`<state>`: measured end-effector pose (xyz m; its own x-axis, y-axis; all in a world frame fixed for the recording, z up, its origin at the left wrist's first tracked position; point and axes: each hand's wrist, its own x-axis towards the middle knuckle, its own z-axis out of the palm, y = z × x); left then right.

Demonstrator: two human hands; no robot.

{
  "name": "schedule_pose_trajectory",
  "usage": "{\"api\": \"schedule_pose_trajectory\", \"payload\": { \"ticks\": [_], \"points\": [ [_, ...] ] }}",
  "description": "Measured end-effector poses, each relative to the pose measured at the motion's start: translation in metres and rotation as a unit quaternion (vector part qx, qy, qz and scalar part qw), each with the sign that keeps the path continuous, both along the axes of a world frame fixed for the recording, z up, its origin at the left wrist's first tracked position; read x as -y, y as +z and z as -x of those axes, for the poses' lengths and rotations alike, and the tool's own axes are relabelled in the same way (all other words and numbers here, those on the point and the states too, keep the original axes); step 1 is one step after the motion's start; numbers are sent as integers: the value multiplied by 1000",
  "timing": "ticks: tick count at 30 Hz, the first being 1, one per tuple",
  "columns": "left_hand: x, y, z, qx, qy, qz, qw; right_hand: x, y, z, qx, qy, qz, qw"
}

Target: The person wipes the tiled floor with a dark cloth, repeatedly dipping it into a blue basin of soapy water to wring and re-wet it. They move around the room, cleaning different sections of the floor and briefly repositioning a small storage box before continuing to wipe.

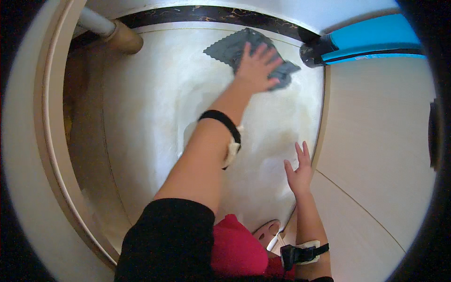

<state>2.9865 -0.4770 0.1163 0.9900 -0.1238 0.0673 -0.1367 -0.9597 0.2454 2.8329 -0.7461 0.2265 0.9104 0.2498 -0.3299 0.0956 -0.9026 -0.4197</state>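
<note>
My left hand (256, 70) reaches far forward with its fingers spread over a dark grey cloth (225, 50). The cloth has a zigzag edge and lies crumpled on the pale floor (155, 103) near the back wall. The palm appears to rest flat on the cloth, and nothing is gripped. My right hand (299, 175) is to the right, fingers apart and holding nothing. It is close to the cream panel at the right; whether it touches the panel I cannot tell.
A blue and black object (376, 37) stands in the far right corner. At the far left, a pipe (127, 40) meets the floor. Cream panels (371, 122) line the right side, and a dark marbled skirting (211, 15) runs along the back. A pink shoe (268, 230) shows below.
</note>
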Motion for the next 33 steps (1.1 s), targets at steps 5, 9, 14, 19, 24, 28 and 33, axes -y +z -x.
{"api": "schedule_pose_trajectory", "payload": {
  "ticks": [5, 9, 14, 19, 24, 28, 33],
  "points": [
    [-129, 5, 78, -28, 299, -96, 949, -13, 1, 4, -27, -5, -12, 1000],
    [-224, -12, 182, -7, 493, -156, 856, -38, -3, 5, -14, 33, -61, 998],
    [-259, -18, 309, -62, 735, -129, 662, -44, -3, 17, 17, 50, -111, 992],
    [-230, -22, 275, -110, 724, -140, 666, -28, -19, 30, -18, -15, -76, 997],
    [-139, -24, 141, -81, 546, -139, 822, -9, -35, 28, 9, -75, -65, 995],
    [-51, -19, 51, -40, 419, -104, 901, 4, -36, 24, 15, -115, -68, 991],
    [62, -18, -8, -39, 257, -49, 964, 12, -35, 25, -11, -137, -67, 988]
  ]
}}
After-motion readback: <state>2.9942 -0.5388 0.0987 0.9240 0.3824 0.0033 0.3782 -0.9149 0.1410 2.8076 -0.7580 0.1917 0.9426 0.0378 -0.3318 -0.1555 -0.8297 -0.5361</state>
